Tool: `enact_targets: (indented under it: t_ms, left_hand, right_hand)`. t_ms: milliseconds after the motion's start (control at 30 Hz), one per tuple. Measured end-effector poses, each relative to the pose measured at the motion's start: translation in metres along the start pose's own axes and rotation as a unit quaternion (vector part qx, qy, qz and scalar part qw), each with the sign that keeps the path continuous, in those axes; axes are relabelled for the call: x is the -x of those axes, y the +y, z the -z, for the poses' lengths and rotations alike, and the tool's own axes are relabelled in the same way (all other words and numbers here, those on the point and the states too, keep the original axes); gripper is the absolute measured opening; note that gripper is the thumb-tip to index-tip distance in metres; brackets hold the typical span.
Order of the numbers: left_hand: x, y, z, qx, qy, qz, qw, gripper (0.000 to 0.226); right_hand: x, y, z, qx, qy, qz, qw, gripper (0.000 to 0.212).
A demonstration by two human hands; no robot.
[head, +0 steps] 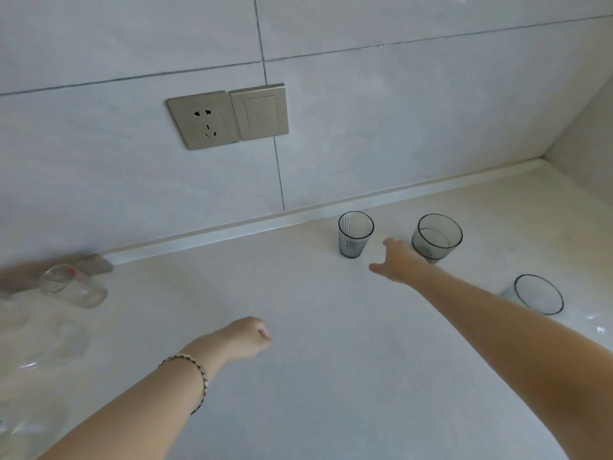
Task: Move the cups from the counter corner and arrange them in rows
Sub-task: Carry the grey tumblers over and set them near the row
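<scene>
Your right hand (398,262) is stretched out toward the back right corner of the counter (298,293), fingers spread and straight, holding nothing. It sits between two tinted cups: a narrow ribbed cup (355,235) on its left, clearly apart from the fingers, and a wider smooth cup (436,239) on its right. The back of the hand overlaps the base of the wider cup in view, so can't tell whether it's touching. Both cups are upright, near the back edge where the counter meets the tiled wall. A third tinted cup (537,295) stands upright nearer the right edge, just past your right forearm, closer to you than the other two. Your left hand (245,336) is over the middle of the counter, fingers curled into a loose fist, nothing in it; a beaded bracelet (195,370) is on that wrist. At the far left edge there's a clear glass (73,287), motion-blurred, tilted, with more clear glassware (39,340) in front of it, too smeared to count. On the wall: a socket (202,119) with a switch (258,111) just beside it.
</scene>
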State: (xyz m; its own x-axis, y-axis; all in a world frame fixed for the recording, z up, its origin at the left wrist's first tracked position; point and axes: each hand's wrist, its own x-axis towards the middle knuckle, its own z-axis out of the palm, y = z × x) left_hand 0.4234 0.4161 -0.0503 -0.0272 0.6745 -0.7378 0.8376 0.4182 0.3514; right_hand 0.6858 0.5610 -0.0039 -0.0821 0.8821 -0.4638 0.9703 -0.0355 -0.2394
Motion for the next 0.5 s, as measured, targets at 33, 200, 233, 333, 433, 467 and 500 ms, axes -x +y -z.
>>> enact_targets:
  t_ms: [33,200,233,333,433,467,500]
  left_hand:
    - [-0.003,0.001,0.003,0.006,0.005,0.011,1.000,0.016]
    - [-0.012,-0.007,0.012,0.012,0.021,0.046,0.999,0.011]
    - [-0.012,-0.010,0.013,0.015,0.021,0.051,0.998,0.010]
    - [-0.009,-0.018,0.013,0.021,0.022,0.066,0.997,0.009]
    - [-0.001,-0.030,0.007,0.033,0.028,0.075,0.996,0.009]
    - [0.004,-0.035,0.004,0.038,0.028,0.079,0.996,0.009]
    - [0.009,-0.040,0.001,0.043,0.029,0.082,0.995,0.009]
  right_hand:
    - [-0.014,-0.007,0.010,-0.004,0.020,0.009,1.000,0.073]
    - [-0.061,-0.036,0.026,-0.012,0.020,0.057,0.998,0.096]
    - [-0.066,-0.040,0.021,0.002,0.010,0.066,0.998,0.096]
    - [-0.072,-0.046,0.005,0.031,0.022,0.074,0.997,0.087]
    - [-0.066,-0.048,0.002,0.032,0.048,0.064,0.996,0.074]
    - [-0.062,-0.049,0.000,0.033,0.051,0.064,0.996,0.072]
    - [-0.056,-0.051,-0.002,0.039,0.051,0.069,0.996,0.072]
